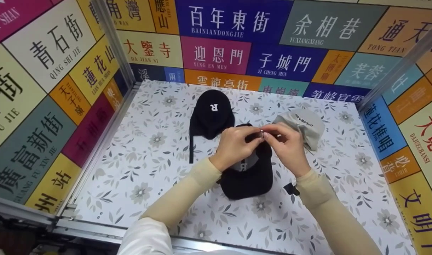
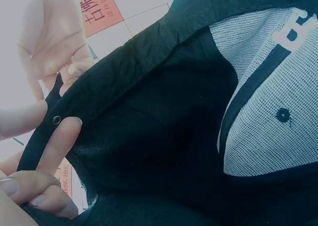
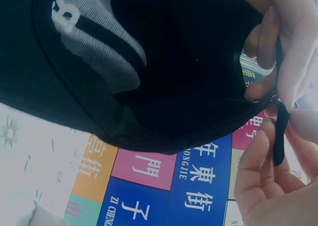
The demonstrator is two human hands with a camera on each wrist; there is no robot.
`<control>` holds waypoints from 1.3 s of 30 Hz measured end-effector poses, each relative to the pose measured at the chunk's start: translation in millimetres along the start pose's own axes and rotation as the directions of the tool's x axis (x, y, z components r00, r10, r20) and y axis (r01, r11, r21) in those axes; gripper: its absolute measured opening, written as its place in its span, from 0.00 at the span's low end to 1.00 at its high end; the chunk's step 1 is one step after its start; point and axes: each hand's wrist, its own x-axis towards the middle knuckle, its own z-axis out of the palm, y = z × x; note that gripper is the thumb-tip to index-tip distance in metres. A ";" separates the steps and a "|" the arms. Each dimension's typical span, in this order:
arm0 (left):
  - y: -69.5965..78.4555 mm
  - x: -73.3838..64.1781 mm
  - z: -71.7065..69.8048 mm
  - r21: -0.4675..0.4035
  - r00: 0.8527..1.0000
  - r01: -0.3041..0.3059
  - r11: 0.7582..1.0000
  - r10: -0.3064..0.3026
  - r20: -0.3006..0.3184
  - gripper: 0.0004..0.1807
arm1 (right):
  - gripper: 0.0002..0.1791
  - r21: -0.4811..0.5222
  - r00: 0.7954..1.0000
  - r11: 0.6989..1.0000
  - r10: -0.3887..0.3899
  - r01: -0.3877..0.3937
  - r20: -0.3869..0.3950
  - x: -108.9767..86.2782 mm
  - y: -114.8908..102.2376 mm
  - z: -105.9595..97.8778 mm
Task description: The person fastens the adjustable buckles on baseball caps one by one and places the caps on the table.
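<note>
A black cap hangs between both hands with its brim toward the wearer and its inside showing. My left hand pinches the cap's back strap from the left. On the right, my right hand pinches the strap's other part, with the fingertips of both hands almost meeting at a small metal piece. A little ring shows on the strap in the left wrist view. Inside the cap, pale mesh lining carries a white letter. Fingers partly hide the strap's joint.
Another black cap with a white R lies behind to the left, its long strap hanging out. A light grey cap lies behind the right hand. Lettered panels wall in the floral-patterned table.
</note>
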 end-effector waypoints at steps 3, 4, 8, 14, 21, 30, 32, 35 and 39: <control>-0.9 -0.4 -0.7 -0.026 1.000 0.007 1.000 -0.007 0.009 0.11 | 0.11 -0.080 0.994 0.991 -0.109 0.107 -0.021 -1.2 6.6 0.7; -1.1 -0.5 -1.0 -0.033 1.000 0.008 0.999 -0.008 0.013 0.10 | 0.11 -0.110 0.990 0.984 -0.142 0.139 -0.024 -1.6 10.3 0.7; 0.0 -0.2 -2.9 -0.047 1.000 0.007 0.999 -0.005 0.030 0.10 | 0.12 -0.199 0.973 0.955 -0.229 0.221 -0.016 -2.2 26.5 0.5; 3.9 2.0 -5.2 -0.052 0.999 -0.004 0.999 0.006 0.044 0.12 | 0.11 -0.261 0.959 0.926 -0.285 0.274 -0.005 -1.9 33.7 -0.8; 5.6 3.1 -5.6 -0.048 0.999 -0.009 0.999 0.011 0.048 0.12 | 0.08 -0.258 0.961 0.933 -0.272 0.252 -0.044 -1.3 31.4 -2.0; 2.8 -2.2 -2.0 -0.085 1.000 0.000 0.996 0.002 0.024 0.12 | 0.09 -0.289 0.959 0.924 -0.277 0.249 -0.060 -2.6 23.9 0.9; 2.6 -3.4 -1.8 -0.089 1.000 -0.005 0.996 0.007 0.017 0.12 | 0.10 -0.284 0.960 0.926 -0.275 0.248 -0.059 -3.2 21.6 1.7; 3.4 -3.5 -2.5 -0.095 1.000 -0.013 0.995 0.014 0.010 0.11 | 0.12 -0.270 0.961 0.931 -0.270 0.246 -0.054 -3.2 20.4 1.2; 4.9 -2.2 -3.7 -0.098 1.000 -0.017 0.995 0.018 0.005 0.11 | 0.13 -0.257 0.967 0.937 -0.253 0.236 -0.036 -3.8 29.8 -3.4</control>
